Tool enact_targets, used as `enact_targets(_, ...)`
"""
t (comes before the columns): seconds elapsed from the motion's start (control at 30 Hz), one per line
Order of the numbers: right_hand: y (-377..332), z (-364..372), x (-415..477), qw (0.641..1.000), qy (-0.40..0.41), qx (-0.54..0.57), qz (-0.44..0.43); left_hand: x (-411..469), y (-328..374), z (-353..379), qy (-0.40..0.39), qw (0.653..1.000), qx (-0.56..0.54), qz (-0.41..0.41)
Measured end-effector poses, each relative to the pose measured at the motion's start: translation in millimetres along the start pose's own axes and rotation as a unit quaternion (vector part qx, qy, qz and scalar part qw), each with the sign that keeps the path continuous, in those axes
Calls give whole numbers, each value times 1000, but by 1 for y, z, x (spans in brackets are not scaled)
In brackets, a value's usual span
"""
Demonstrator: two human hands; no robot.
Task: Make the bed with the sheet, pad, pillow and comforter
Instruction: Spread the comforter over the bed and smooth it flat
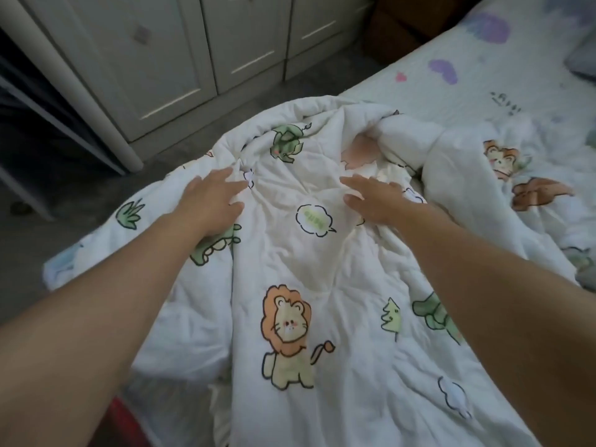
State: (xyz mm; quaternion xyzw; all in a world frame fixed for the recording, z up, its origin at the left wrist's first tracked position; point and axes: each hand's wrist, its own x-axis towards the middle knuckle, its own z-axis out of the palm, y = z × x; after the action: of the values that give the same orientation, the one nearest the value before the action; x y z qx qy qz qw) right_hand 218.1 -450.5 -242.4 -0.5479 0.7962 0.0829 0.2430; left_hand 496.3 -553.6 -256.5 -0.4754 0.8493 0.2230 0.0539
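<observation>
A white comforter printed with cartoon lions and green animals lies bunched and wrinkled across the near end of the bed. My left hand rests flat on its left side with the fingers spread. My right hand lies on a crease right of centre, fingers stretched out toward the left. The two hands are about a hand's width apart. Beyond the comforter the bed shows a pale sheet with purple and pink shapes. A grey pillow corner peeks in at the right edge.
Cream wardrobe doors stand across a strip of grey floor left of the bed. A dark frame is at the far left. Something red shows under the comforter's lower left edge.
</observation>
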Motion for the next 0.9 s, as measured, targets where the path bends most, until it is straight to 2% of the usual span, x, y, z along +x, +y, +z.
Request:
enact_targets(0.23,-30,26,-125,998,17,51,-23,-93,16,1,-11,998,-51,37)
enact_targets(0.37,-54,65,-198,992,36,116,-23,-155,14,12,13,993,-49,107)
enact_targets(0.5,-92,109,-252,977,100,179,-59,-208,-11,25,2,984,-64,167)
enact_targets(0.57,-111,126,-269,977,112,161,-86,-221,-31,30,8,980,-25,199)
enact_targets(0.63,-132,139,-282,975,122,147,-112,-229,-54,33,32,970,71,230)
enact_targets(0.73,-158,155,-287,981,115,91,-125,-227,-81,33,51,971,174,153)
enact_targets(0.8,-174,169,-281,988,100,23,-112,-218,-96,33,72,977,168,109)
enact_targets(0.9,-185,183,-269,992,88,-70,-49,-201,-103,21,91,976,154,127)
